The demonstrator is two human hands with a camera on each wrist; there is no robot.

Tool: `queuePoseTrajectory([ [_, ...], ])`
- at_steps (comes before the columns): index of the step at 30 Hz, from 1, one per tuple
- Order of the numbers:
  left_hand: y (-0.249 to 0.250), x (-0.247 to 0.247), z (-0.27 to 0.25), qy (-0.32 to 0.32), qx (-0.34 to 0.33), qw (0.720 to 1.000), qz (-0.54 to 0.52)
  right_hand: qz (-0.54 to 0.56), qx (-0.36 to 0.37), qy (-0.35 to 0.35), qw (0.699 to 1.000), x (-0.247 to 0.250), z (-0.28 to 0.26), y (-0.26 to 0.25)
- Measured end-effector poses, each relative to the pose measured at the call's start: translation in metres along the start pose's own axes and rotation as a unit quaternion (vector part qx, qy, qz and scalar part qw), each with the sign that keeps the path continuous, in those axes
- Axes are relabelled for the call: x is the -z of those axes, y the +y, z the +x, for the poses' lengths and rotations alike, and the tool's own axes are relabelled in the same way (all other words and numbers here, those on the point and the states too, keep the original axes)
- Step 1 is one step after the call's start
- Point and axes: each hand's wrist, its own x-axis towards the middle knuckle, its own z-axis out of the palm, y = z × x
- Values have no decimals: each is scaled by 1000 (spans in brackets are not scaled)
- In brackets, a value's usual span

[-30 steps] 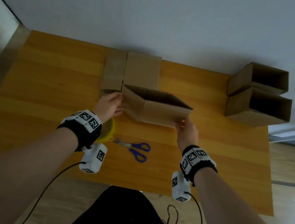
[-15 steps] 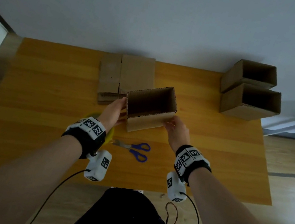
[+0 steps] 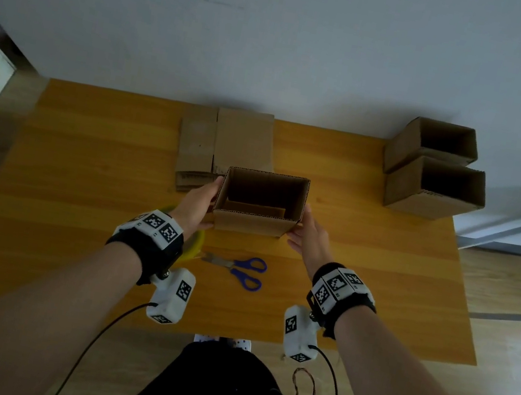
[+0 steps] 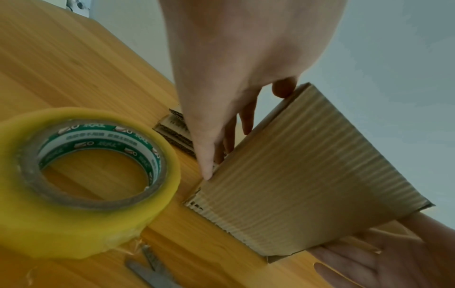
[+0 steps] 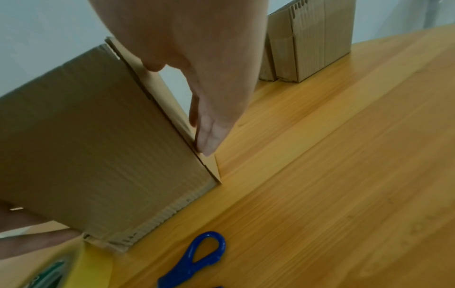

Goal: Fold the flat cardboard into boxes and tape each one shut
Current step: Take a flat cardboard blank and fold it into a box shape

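Observation:
An open-topped cardboard box (image 3: 256,224) (image 4: 307,165) (image 5: 98,136) stands upright on the wooden table (image 3: 77,200), squared up, with a flap lying inside at its bottom. My left hand (image 3: 208,200) (image 4: 221,97) lies flat against its left wall, fingers straight, thumb at the near corner. On the opposite wall my right hand (image 3: 304,226) (image 5: 209,97) presses with straight fingers. A stack of flat cardboard (image 3: 227,142) (image 4: 172,132) lies just behind the box. The yellow tape roll (image 3: 196,247) (image 4: 81,175) sits under my left wrist.
Blue-handled scissors (image 3: 239,268) (image 5: 197,259) lie near the front, between my wrists. Two folded open boxes (image 3: 430,171) (image 5: 312,42) stand at the table's back right corner, against the wall. The table's front edge is just behind my wrists.
The cardboard went from a skewed half-opened sleeve, through a tilted lift, to a squared box standing opening-up on the table. Both hands shifted onto its side walls.

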Motion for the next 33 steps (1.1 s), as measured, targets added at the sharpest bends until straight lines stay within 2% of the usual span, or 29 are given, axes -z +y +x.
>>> queuePoseTrajectory([
  [11, 2, 11, -4, -55, 9, 996, -69, 56, -23, -42, 997, 0, -3, -10],
  [16, 3, 8, -6, -71, 9, 996, -44, 64, -25, -38, 997, -1, 3, -8],
  [23, 10, 4, -5, -33, -24, 998, 41, 16, -19, -42, 999, -1, 6, -9],
  [33, 11, 2, -4, -2, -84, 990, 117, 36, -38, -22, 998, 0, 14, -11],
])
